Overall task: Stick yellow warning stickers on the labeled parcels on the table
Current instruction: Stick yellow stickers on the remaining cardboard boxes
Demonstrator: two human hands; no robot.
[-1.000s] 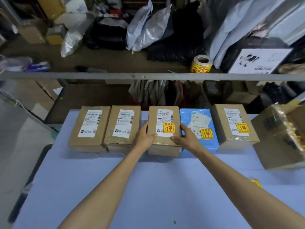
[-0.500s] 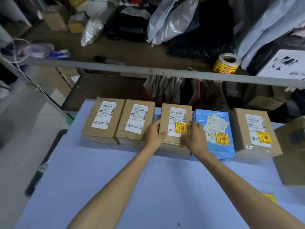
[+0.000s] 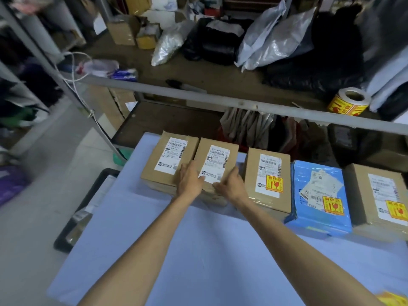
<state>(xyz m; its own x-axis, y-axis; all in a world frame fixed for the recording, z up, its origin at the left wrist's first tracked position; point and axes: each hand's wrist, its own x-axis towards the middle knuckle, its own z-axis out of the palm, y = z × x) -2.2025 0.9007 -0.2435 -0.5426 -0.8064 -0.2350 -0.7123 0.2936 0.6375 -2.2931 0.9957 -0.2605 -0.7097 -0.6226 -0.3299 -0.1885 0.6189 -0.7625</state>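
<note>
Several labelled parcels stand in a row at the far edge of the pale blue table (image 3: 198, 250). The leftmost brown parcel (image 3: 170, 160) and the second brown parcel (image 3: 218, 155) carry only white labels. The third brown parcel (image 3: 267, 168) has a yellow warning sticker (image 3: 274, 183), and so do the blue parcel (image 3: 320, 191) and the brown parcel at the right edge (image 3: 375, 191). My left hand (image 3: 189, 181) grips the second parcel's near left side. My right hand (image 3: 231, 187) grips its near right corner.
A roll of yellow stickers (image 3: 348, 102) sits on the shelf behind a grey rail (image 3: 220, 100). Loose yellow stickers (image 3: 393, 300) lie at the table's near right corner. A black tray (image 3: 75, 217) hangs off the table's left edge. Bags and boxes crowd the shelf.
Both hands left the third parcel, which now bears its sticker, and moved left onto the second parcel. The view swung left.
</note>
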